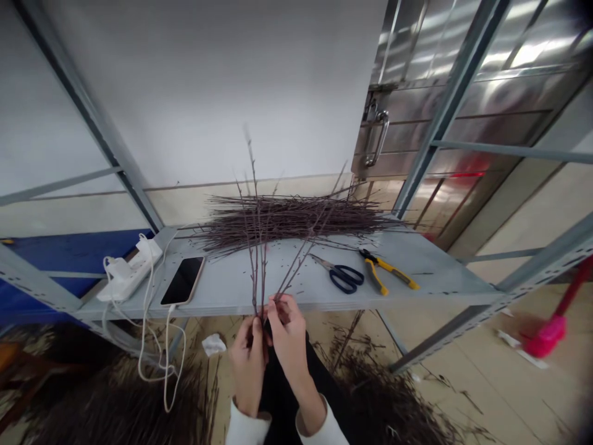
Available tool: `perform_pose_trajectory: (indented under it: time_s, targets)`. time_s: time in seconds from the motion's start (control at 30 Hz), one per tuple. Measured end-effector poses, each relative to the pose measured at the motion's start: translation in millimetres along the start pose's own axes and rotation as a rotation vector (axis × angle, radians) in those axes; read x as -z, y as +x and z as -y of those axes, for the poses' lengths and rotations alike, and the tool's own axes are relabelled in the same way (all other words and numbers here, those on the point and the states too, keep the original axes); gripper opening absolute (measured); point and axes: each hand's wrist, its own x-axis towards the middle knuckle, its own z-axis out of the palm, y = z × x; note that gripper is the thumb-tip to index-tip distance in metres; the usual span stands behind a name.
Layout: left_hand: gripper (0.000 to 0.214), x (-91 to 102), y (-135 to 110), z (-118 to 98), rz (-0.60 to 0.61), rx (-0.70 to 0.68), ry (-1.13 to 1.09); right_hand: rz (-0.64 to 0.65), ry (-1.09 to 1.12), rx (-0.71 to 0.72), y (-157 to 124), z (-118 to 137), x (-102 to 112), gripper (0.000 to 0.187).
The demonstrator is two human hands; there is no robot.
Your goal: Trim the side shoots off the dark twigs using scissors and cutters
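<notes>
Several thin dark twigs (256, 259) stand nearly upright in my left hand (250, 346), whose fingers are wrapped round their lower ends. My right hand (288, 330) is beside it, pinching the lower ends of a few more twigs (303, 256) that slant up to the right. Both hands are close together in front of the shelf's near edge. Behind them, a large pile of twigs (287, 219) lies across the back of the grey metal shelf (222, 290). Scissors (341, 275) with dark blue handles and yellow-handled pliers (386, 272) lie on the shelf to the right.
A phone (184, 281) on a white cable and a white power strip (130, 269) with chargers occupy the shelf's left side. Shelf posts (449, 105) rise at the corners. More twigs (389, 395) cover the floor on both sides. A metal door (417, 111) stands back right.
</notes>
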Motion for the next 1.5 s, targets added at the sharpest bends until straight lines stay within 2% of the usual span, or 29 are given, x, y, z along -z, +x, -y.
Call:
perform_pose_trajectory:
  time_s: [0.2,0.37,0.47,0.63,0.73,1.03,1.23,1.5]
  targets:
    - [0.037,17.6,5.0,9.4,0.206,-0.054,0.007,0.018,0.127,-0.009,2.8,-2.2,2.9,0.028]
    - [0.036,34.5,1.7,24.1,0.337,0.003,0.033,0.11,0.166,-0.063,13.7,1.1,13.0,0.04]
    - [0.04,36.1,-0.6,29.3,0.304,0.029,0.006,0.123,0.15,-0.099,17.3,3.4,16.9,0.042]
    - [0.043,31.4,-0.8,31.4,0.24,0.046,-0.001,0.068,0.019,-0.046,17.9,10.3,20.8,0.04]
    - [0.045,28.4,-1.0,29.1,0.206,0.077,-0.04,0.058,0.031,-0.058,18.5,12.3,22.7,0.039]
    - [0.041,16.3,-7.6,23.4,0.255,0.131,-0.165,0.134,0.039,-0.096,26.5,3.8,33.3,0.055]
    - [0.04,8.6,-7.7,27.5,0.269,0.167,-0.23,0.104,0.032,-0.1,29.9,-4.6,32.7,0.049]
    - [0.038,12.8,-6.4,28.2,0.191,0.174,-0.157,0.145,0.05,-0.12,31.7,-9.6,32.8,0.035]
